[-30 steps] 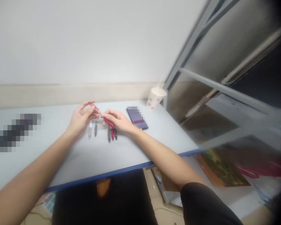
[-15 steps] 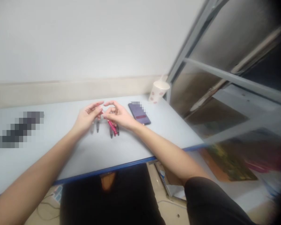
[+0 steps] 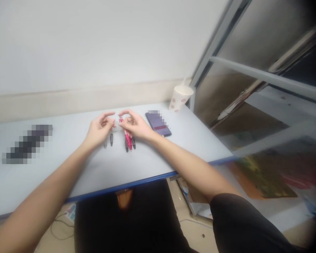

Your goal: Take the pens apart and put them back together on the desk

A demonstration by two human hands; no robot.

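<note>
My left hand [image 3: 100, 128] is above the table, its index finger stretched out and its thumb pressed against curled fingers. Facing it from a short distance is my right hand [image 3: 137, 125], with the index finger arched and the thumb bent inward. A faint, pale piece seems to lie between the fingertips, too blurred to name. A pink pen [image 3: 127, 137] runs below my right hand; its upper end shows between thumb and index finger. I cannot tell whether it is held. Dark-ended pens [image 3: 133, 143] flank it. Beneath my left hand are a dark pen end [image 3: 111, 140] and a thin clear-looking piece [image 3: 105, 144].
A phone [image 3: 158, 123] lies right of my hands. Behind it a paper cup [image 3: 181, 98] stands near the wall and the metal frame [image 3: 252, 73]. A dark, pixelated object [image 3: 27, 144] is at left. The table's blue edge [image 3: 126, 185] is nearest me.
My hands are slightly farther apart at the fingertips. More of the pink pen shows by my right hand, and the red seen at my left fingers is gone. The view has shifted a little.
</note>
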